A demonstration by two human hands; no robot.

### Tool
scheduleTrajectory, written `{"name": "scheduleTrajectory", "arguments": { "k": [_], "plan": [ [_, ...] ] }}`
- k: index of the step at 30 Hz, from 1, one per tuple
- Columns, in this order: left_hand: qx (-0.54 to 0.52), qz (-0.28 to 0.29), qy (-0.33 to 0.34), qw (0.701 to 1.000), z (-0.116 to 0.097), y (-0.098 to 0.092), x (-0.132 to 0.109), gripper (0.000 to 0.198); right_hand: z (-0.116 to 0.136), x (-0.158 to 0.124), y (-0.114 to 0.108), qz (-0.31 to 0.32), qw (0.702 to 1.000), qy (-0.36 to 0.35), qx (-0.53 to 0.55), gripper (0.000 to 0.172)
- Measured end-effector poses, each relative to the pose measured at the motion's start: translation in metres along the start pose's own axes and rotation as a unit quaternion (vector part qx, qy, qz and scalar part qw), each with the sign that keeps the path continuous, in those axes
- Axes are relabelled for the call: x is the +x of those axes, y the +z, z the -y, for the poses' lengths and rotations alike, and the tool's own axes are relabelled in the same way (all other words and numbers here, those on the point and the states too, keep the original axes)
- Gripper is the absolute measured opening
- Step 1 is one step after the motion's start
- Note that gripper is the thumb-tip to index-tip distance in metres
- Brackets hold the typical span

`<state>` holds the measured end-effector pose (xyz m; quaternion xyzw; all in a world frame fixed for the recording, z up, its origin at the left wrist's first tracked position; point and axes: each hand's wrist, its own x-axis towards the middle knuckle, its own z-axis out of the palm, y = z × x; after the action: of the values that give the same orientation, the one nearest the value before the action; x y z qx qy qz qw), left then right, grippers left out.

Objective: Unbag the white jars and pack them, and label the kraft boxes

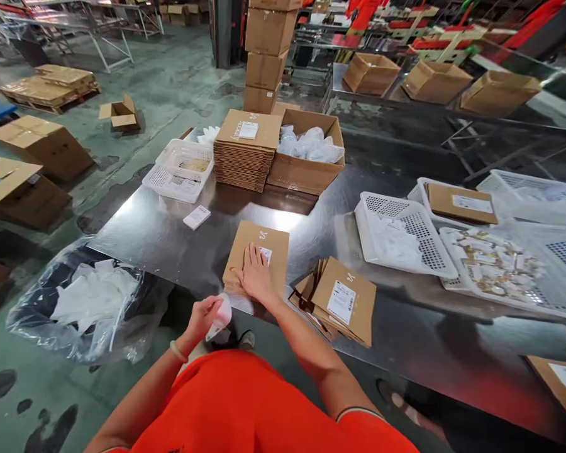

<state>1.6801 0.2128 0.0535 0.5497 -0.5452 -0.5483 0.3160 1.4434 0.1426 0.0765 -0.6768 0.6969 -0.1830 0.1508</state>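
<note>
A flat brown cardboard envelope [259, 248] with a white label lies on the steel table [160, 233] in front of me. My right hand [255, 275] lies flat on it, fingers stretched over the label. My left hand [206, 314] is below the table's near edge, its fingers closed on a small white piece of paper [221, 314]. Just to the right sits a fanned pile of labelled brown envelopes [344, 302].
A stack of flat envelopes [245, 154] and an open box of white bags [306, 157] stand at the back. White baskets [182, 170] [400, 233] flank them. A clear bag of white scraps [89, 302] hangs at the left. A small white card [197, 217] lies on the table.
</note>
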Motion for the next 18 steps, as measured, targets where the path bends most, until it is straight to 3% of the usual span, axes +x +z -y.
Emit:
{"name": "scheduleTrajectory", "arguments": {
  "k": [2, 6, 11, 16, 18],
  "plan": [
    [0.042, -0.022, 0.030, 0.998, -0.022, 0.003, 0.017, 0.042, -0.011, 0.001, -0.004, 0.004, 0.999, 0.040, -0.004, 0.074],
    [0.071, -0.027, 0.026, 0.997, -0.048, 0.023, 0.040, 0.054, -0.050, -0.003, -0.027, -0.089, 0.972, 0.215, 0.000, 0.069],
    [0.055, 0.076, 0.046, 0.995, -0.048, 0.048, 0.028, 0.048, -0.098, -0.039, -0.055, -0.063, 0.940, 0.328, 0.069, 0.050],
    [0.020, 0.113, 0.061, 0.992, -0.044, 0.032, 0.013, 0.033, -0.174, -0.109, -0.119, -0.144, 0.860, 0.487, 0.055, 0.054],
    [0.010, 0.125, 0.040, 0.991, -0.047, 0.022, 0.006, 0.035, -0.183, -0.131, -0.137, -0.174, 0.830, 0.530, 0.006, 0.060]
  ]
}}
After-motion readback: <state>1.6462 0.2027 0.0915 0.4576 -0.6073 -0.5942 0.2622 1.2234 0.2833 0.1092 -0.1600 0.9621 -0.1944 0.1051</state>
